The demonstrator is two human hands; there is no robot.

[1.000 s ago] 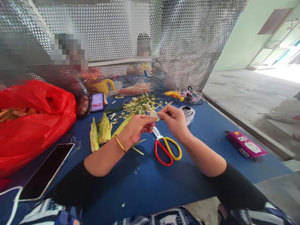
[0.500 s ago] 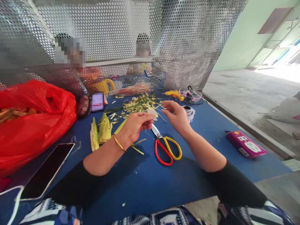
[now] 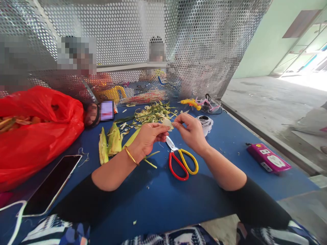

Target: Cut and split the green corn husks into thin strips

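My left hand, with a gold bangle on the wrist, pinches a small pale piece of corn husk above the blue table. My right hand meets it from the right, its fingertips pinched on the same piece. Just below the hands lie scissors with one red and one yellow handle, blades pointing away from me. Left of my left hand lie small husked corn cobs, and a heap of green and pale husk strips sits behind the hands.
A red plastic bag bulges at the left, a phone lies in front of it. A white spool, a yellow glue gun and a pink power strip are at the right. A perforated metal screen stands behind, people beyond it.
My right hand let go and opened half a second ago, then came back and pinched the husk piece again. My left hand kept its hold and barely moved.
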